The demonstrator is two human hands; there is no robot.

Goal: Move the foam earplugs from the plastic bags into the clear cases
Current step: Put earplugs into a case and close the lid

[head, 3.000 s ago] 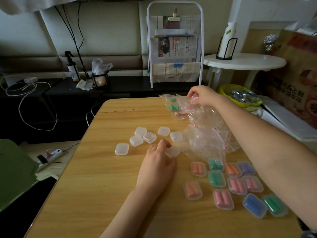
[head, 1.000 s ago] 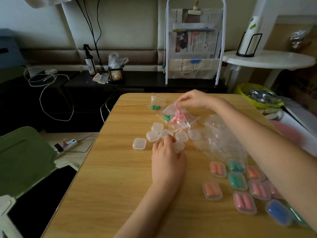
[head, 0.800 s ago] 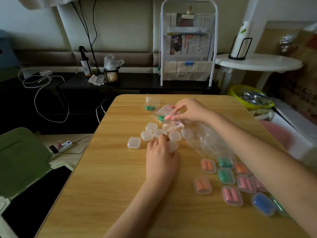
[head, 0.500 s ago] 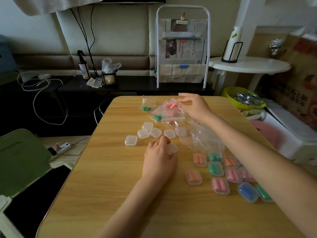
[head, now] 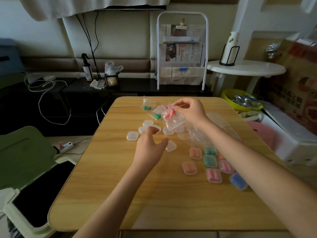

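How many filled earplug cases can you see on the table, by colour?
Orange cases: 3, one partly behind the right arm
Green cases: 2
Pink cases: 2
Blue case: 1
Total: 8 in view; the arm may hide more.

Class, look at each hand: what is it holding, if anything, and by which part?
The right hand pinches a small plastic bag of pink earplugs by its top edge. The left hand holds nothing, hovering over the empty cases.
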